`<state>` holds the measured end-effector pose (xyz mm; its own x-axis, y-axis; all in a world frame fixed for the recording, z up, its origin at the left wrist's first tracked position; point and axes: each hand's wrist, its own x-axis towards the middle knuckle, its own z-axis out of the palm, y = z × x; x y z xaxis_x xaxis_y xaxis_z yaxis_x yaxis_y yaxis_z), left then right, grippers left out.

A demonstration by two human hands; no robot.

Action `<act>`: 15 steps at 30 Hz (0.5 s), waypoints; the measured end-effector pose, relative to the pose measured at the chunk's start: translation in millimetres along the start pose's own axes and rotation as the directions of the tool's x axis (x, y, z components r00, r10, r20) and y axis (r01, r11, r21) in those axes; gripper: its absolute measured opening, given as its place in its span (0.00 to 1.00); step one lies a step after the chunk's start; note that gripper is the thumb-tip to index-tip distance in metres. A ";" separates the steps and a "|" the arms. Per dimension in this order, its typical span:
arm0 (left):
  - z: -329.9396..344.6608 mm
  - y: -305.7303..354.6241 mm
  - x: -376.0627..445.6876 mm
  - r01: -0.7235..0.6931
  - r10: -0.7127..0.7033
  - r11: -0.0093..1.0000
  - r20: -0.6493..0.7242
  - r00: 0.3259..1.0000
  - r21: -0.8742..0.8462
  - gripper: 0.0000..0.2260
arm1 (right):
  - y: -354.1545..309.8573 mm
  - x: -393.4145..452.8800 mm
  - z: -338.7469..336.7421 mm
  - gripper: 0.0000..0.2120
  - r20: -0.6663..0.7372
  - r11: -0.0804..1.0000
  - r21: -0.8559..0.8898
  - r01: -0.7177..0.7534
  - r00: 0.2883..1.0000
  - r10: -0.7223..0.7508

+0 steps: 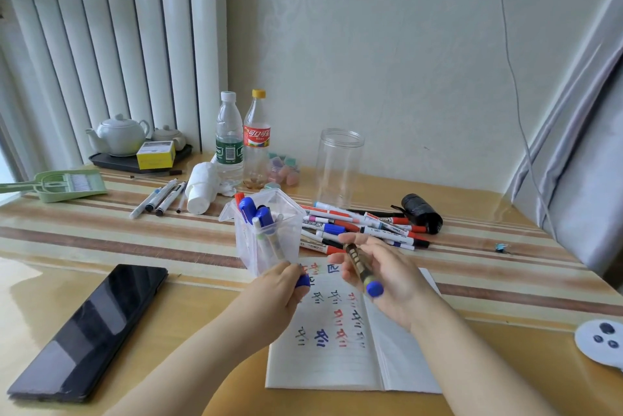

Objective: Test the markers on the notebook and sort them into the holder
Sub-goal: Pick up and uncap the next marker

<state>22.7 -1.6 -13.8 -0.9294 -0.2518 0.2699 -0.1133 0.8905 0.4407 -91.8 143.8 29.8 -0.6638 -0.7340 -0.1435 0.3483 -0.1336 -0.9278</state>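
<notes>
Table (pixel 101 240): striped top, carrying everything below.
Notebook (pixel 323 361): lies open at the near edge, red, blue and black test marks on its left page.
Holder (pixel 286 216): clear, just beyond the notebook, several capped markers upright inside.
Marker pile (pixel 367 226): loose, right of the holder.
Right hand (pixel 387 284): grips 1 marker (pixel 360 265) above the notebook.
Left hand (pixel 276 294): pinches a blue cap (pixel 302 280).

left hand (pixel 276 291) bare | right hand (pixel 387 280) bare | forearms unsleeved
</notes>
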 end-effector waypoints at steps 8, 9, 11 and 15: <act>14.2 -9.1 10.9 -0.111 0.113 0.994 -0.115 0.987 0.023 0.12 | 25.4 22.9 2.8 0.05 -0.077 0.980 -0.198 -0.025 0.997 0.010; 17.0 -10.3 11.5 -0.119 0.120 0.993 -0.130 0.984 0.018 0.12 | 27.0 25.8 1.1 0.06 -0.096 0.947 -0.321 -0.012 0.995 -0.021; 23.3 -13.2 11.2 -0.133 0.134 0.991 -0.160 0.978 0.013 0.12 | 29.7 31.3 -2.8 0.11 -0.116 0.867 -0.498 0.021 0.989 -0.091; 32.6 -20.2 5.8 -0.142 0.131 0.989 -0.178 0.975 -0.050 0.11 | 39.1 40.0 -7.9 0.08 -0.154 0.838 -0.535 0.104 0.964 -0.218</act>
<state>8.1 -8.7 -49.0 -0.8587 -0.1966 0.4732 0.0373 0.8971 0.4402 -110.0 114.5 -14.9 -0.8174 -0.5759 0.0109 -0.1315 0.1681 -0.9769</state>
